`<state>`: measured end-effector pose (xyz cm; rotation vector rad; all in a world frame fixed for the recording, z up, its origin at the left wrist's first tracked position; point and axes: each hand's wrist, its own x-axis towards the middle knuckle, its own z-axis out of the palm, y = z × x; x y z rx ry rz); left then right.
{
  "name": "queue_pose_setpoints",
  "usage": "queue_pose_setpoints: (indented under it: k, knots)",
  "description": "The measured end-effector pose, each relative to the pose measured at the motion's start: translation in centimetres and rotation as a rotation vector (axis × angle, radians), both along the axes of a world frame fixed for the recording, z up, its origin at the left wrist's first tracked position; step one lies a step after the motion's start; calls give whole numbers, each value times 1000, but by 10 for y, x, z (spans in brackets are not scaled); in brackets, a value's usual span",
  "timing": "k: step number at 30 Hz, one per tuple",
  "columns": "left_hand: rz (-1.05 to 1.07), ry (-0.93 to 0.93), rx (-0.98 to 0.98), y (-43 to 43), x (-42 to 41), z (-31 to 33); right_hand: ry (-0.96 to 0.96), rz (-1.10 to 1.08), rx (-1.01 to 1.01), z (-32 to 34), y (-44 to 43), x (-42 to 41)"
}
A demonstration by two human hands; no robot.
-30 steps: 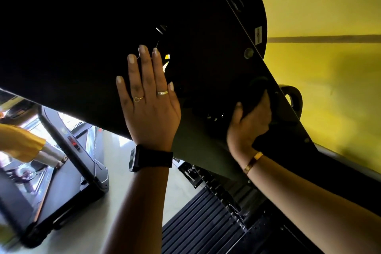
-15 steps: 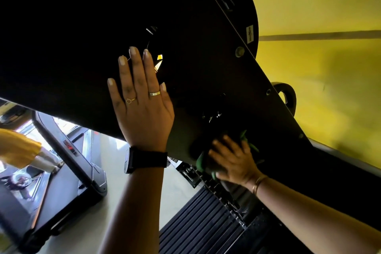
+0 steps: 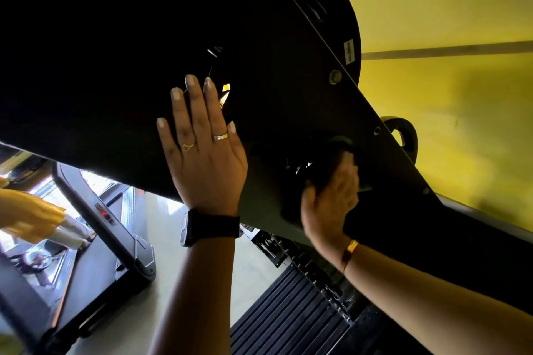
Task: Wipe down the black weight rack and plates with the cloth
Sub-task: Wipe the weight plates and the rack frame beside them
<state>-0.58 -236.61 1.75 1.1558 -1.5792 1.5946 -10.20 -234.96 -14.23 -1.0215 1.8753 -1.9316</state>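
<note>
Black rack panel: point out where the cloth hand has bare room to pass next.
Bare: the wide panel stretch left of the left hand, and the band between the bolt and the right hand holding the cloth. Crowded: the slotted hardware between both hands.

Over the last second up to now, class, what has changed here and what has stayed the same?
The right hand, holding the cloth, wiped down the rack, then back up toward its edge. The left hand stayed flat on the rack, fingers straight. Nothing was let go.
</note>
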Motion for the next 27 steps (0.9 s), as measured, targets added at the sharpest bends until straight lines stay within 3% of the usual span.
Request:
queue_pose_setpoints:
  k: [5, 7, 9, 12, 14, 22, 27]
  knots:
    - [7, 4, 14, 1, -2, 0, 812, 127, -164, -28, 20, 24]
    - [11, -1, 17, 1, -2, 0, 934, 106, -192, -30, 10, 3]
    - [7, -3, 14, 1, -1, 0, 838, 64, -176, -22, -4, -18]
    - [-13, 5, 16, 1, -1, 0, 500, 32, -199, 6, -14, -34]
    - [-14, 3, 19, 0, -2, 0, 430, -1, -250, 33, -21, -40]
    - [-23, 1, 2, 0, 0, -1, 706, -104, -490, 181, -42, -53]
    - [-52, 39, 8, 0, -1, 0, 910, -117, -633, 232, -32, -37]
